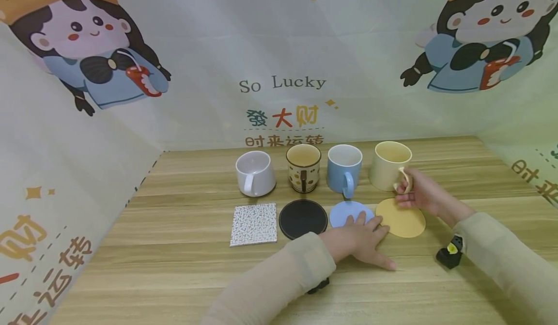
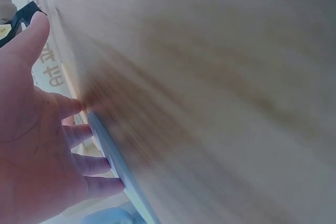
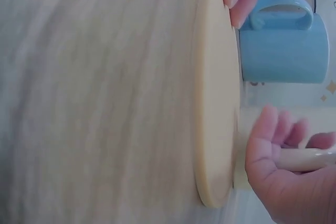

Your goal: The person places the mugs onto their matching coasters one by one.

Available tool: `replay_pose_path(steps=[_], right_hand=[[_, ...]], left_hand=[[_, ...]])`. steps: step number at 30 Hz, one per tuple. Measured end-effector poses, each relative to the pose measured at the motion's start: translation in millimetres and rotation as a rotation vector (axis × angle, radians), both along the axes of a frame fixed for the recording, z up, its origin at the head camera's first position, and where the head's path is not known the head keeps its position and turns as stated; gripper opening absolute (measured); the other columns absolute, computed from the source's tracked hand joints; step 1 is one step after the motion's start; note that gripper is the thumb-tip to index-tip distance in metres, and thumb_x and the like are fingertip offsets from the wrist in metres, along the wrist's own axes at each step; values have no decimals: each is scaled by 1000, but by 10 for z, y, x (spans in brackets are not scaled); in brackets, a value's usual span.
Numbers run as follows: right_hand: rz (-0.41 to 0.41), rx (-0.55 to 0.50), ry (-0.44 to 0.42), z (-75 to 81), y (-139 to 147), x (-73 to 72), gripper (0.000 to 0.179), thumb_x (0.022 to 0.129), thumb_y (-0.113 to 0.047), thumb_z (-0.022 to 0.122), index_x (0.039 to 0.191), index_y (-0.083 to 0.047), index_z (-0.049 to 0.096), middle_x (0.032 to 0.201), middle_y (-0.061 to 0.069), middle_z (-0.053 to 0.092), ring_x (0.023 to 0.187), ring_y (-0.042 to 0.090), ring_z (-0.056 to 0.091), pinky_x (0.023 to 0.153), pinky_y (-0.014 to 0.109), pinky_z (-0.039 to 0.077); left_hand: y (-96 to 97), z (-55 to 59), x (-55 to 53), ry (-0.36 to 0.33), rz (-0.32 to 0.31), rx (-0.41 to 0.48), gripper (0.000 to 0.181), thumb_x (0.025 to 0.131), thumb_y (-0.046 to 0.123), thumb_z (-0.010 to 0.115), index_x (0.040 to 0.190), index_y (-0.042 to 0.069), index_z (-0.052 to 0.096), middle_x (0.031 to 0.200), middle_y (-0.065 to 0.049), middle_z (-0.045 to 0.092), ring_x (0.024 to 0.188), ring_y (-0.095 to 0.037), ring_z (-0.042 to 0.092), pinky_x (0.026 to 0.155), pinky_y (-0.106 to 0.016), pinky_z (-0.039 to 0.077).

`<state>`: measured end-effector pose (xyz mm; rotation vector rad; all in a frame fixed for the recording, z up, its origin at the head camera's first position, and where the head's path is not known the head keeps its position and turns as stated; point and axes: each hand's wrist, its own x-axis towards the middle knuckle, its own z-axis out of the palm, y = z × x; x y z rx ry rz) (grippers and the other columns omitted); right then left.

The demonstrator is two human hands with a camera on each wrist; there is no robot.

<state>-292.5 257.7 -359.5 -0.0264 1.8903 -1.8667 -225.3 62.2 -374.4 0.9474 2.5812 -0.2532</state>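
Observation:
At the right end of a row of mugs, my right hand (image 1: 419,192) grips the handle of a pale yellow mug (image 1: 383,170). The right wrist view shows the fingers curled round that handle (image 3: 304,158). A round yellow coaster (image 1: 405,221) lies just in front of this mug. My left hand (image 1: 365,240) is spread with straight fingers over the near part of a round blue coaster (image 1: 342,212). Its fingertips touch the blue coaster, and the index finger reaches the yellow coaster's left edge. Behind the blue coaster stands a blue mug (image 1: 341,172), handle toward me.
Left of the blue mug stand a patterned mug (image 1: 303,162) with a dark rim and a white mug (image 1: 261,182). Before them lie a round black coaster (image 1: 302,219) and a square speckled coaster (image 1: 254,224). A printed cloth (image 1: 205,116) hangs behind the wooden table (image 1: 152,267).

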Motion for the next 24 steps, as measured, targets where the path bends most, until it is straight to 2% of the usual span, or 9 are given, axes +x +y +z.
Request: replay_pose_path(steps=[4, 8, 13, 18, 24], right_hand=[[-14, -64, 1, -11, -27, 3, 50, 98, -35, 14, 59, -19, 40, 61, -7, 44, 58, 7, 44, 63, 24, 44], [-55, -86, 2, -24, -62, 9, 51, 97, -36, 15, 54, -20, 38, 57, -8, 40, 55, 7, 38, 58, 22, 37], [-118, -59, 3, -38, -97, 27, 48, 95, -36, 17, 53, -19, 34, 55, -8, 34, 52, 7, 34, 54, 22, 32], [-184, -60, 13, -46, -124, 40, 46, 94, -34, 19, 52, -21, 33, 52, -9, 33, 50, 5, 32, 51, 20, 31], [-222, -43, 27, -71, -130, 34, 46, 93, -35, 21, 50, -22, 31, 49, -10, 30, 48, 4, 30, 48, 20, 29]], left_hand=[[0, -9, -8, 0, 1, -1, 83, 78, 74, 39, 146, 34, 13, 153, 11, 7, 140, -24, 7, 111, -42, 16], [5, -11, -7, 2, -1, -5, 83, 78, 74, 39, 146, 34, 13, 153, 10, 6, 140, -24, 7, 111, -42, 16], [14, -13, -1, -1, -2, -22, 84, 78, 75, 38, 146, 34, 11, 153, 11, 5, 140, -24, 6, 111, -42, 15], [17, -17, -5, -1, 7, -26, 84, 78, 76, 37, 146, 35, 12, 153, 11, 5, 140, -23, 6, 111, -42, 15], [13, -11, -9, -20, 20, -20, 83, 78, 76, 37, 146, 36, 10, 153, 12, 5, 141, -23, 5, 111, -42, 14]])
